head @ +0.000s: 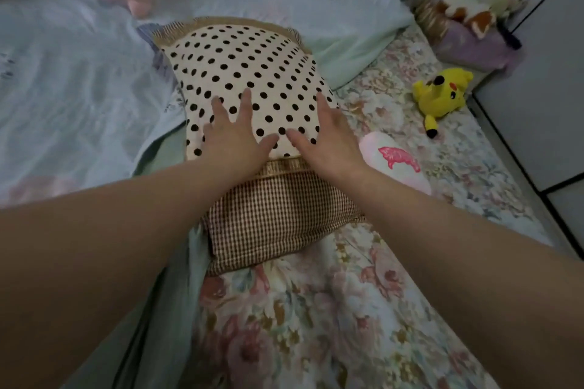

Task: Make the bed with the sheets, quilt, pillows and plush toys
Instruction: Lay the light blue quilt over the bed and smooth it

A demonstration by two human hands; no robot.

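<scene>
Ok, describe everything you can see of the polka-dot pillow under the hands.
The polka-dot pillow is plump cream cloth with black dots, edged by tan ribbed trim. Past the near trim, a brown gingham panel runs toward the person. It lies on the floral sheet, with its far and left edges against the pale blue quilt. The left hand and right hand press on its near part, fingers spread. A pink plush toy lies beside its right edge; contact is hidden.

A home bedroom: bed [395,98] (floral sheet), plush toys [442,95].
</scene>
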